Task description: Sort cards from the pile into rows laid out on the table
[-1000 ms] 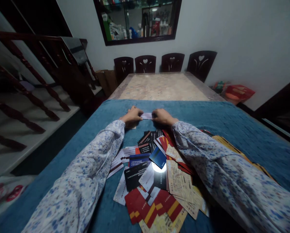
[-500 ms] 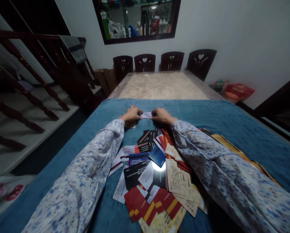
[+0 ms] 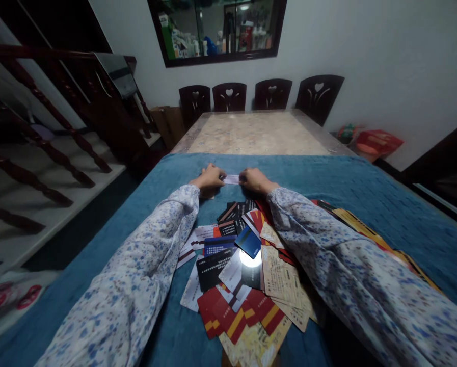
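Observation:
Both arms reach forward over a blue cloth [image 3: 144, 204]. Between my hands a pale whitish card [image 3: 232, 179] lies on or just above the cloth. My left hand [image 3: 210, 179] grips its left end, fingers closed. At the opposite end my right hand [image 3: 256, 180] pinches it with thumb and fingers. Part of another tan card [image 3: 207, 194] shows under my left hand. Nearer to me, a loose heap of cards spreads between my forearms: black cards [image 3: 213, 270], a blue card [image 3: 248, 242], red cards [image 3: 228, 316] and beige patterned cards [image 3: 281, 275].
More yellow and black cards [image 3: 356, 221] lie beyond my right forearm. The marble-look tabletop [image 3: 251, 132] shows past the cloth, with several dark chairs [image 3: 230, 97] behind it. A wooden railing [image 3: 56, 107] stands left; a red bag [image 3: 379, 142] sits at the right wall.
My hands stay on the pale card at nearly the same place. The whole view has shifted slightly; no card in the heap has visibly moved.

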Demonstrator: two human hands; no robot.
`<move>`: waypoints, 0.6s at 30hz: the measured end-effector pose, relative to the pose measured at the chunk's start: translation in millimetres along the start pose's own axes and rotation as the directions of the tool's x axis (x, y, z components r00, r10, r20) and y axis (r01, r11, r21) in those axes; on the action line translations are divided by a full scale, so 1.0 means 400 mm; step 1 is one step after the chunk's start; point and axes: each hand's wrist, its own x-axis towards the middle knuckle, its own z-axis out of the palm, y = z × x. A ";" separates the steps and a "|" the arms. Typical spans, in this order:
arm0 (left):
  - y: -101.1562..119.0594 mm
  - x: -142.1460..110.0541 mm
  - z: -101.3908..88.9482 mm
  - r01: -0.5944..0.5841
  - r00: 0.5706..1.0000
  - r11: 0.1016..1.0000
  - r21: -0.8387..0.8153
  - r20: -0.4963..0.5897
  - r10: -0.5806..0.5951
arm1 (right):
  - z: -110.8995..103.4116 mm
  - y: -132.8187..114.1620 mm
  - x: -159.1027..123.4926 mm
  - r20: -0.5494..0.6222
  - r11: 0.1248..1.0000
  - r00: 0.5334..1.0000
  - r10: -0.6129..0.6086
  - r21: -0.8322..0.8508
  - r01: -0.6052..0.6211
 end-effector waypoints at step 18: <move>0.043 -0.057 0.007 -0.207 0.972 0.975 0.074 -0.100 0.214 | -0.021 -0.007 0.002 0.029 0.999 1.000 -0.008 -0.040 0.009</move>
